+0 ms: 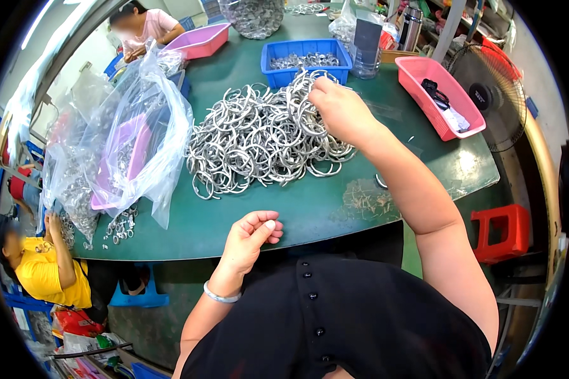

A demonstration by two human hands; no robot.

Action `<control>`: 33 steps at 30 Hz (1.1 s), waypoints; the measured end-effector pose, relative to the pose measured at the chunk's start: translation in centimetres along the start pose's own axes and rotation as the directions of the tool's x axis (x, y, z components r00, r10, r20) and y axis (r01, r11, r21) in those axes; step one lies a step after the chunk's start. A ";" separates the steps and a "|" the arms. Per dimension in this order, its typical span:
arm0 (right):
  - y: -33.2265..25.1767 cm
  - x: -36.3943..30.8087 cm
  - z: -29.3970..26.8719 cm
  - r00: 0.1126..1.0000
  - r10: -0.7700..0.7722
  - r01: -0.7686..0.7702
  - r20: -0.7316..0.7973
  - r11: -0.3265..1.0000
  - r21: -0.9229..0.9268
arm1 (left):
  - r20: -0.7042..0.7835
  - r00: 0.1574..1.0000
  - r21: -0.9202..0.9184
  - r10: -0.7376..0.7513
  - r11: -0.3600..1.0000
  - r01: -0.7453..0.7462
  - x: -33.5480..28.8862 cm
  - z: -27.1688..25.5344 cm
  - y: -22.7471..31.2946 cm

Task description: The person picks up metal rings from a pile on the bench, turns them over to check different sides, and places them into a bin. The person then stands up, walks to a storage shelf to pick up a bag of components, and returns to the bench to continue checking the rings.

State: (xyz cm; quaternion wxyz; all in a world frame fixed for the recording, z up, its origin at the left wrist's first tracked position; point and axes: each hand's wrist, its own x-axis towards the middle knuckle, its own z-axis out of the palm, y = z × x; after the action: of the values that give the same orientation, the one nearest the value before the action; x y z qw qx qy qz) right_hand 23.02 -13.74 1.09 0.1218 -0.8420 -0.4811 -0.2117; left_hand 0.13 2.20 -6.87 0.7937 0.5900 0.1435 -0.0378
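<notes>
A large heap of silvery, C-shaped metal rings (253,136) lies on the green table (189,237). My right hand (341,110) reaches to the top far side of the heap, its fingers pinched on rings there. The fingertips are partly hidden, so how many rings they grip cannot be told. My left hand (253,235) is held at the near table edge, away from the heap. Its fingers are curled with the thumb against them, and no object shows between them. A bangle (222,294) circles my left wrist.
Behind the heap stands a blue bin (306,49) of small metal parts. Clear plastic bags (148,126) bulge at left; a pink basket (441,101) and a fan (493,95) are at right. A person in yellow (50,271) and another in pink (146,30) sit at the table.
</notes>
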 end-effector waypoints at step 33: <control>-8.7 -8.3 -0.3 0.781 -0.238 0.494 -0.577 0.801 0.338 | 0.011 0.982 -0.213 0.187 0.960 -0.180 -1.2 2.0 3.8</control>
State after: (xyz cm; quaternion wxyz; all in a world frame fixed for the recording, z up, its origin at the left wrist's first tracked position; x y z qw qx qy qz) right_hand 11.79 -15.74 -2.59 0.3996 -0.5859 -0.6272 -0.3219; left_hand 0.21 1.36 -2.51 0.8540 0.5124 0.0792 0.0423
